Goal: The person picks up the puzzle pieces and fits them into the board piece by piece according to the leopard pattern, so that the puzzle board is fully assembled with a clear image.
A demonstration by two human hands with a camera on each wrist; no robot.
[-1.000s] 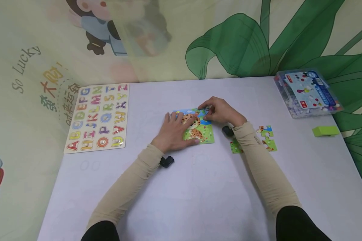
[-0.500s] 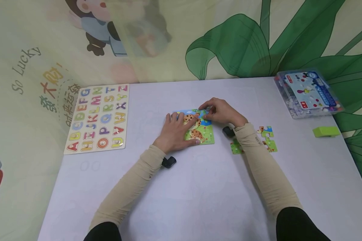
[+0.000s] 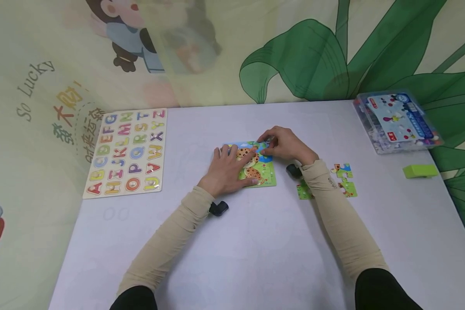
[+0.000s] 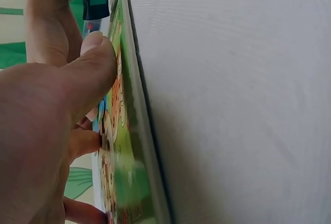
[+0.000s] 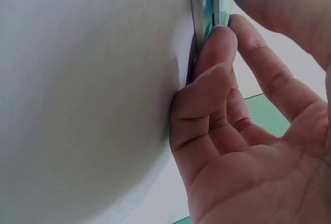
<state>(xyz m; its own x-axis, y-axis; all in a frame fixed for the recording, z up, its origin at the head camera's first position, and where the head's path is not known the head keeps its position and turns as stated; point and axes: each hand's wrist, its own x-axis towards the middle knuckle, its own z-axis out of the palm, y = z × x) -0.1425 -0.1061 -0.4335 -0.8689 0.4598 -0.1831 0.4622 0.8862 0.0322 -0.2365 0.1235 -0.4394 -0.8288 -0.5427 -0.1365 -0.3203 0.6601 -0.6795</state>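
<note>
While L hand (image 3: 225, 172) lies spread on puzzle (image 3: 268, 175), R hand (image 3: 286, 144) pinches pc (image 5: 223, 8)

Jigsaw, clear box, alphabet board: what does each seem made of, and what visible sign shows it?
Jigsaw: probably cardboard or thin wood, smooth printed face; pale edge in the left wrist view. Clear box: likely shiny plastic; its sides are transparent. Alphabet board: perhaps wood, smooth and pale; plastic is possible.

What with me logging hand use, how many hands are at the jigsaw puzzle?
2: the left hand rests on the jigsaw puzzle; the right hand pinches a puzzle piece at its far right corner.
</note>
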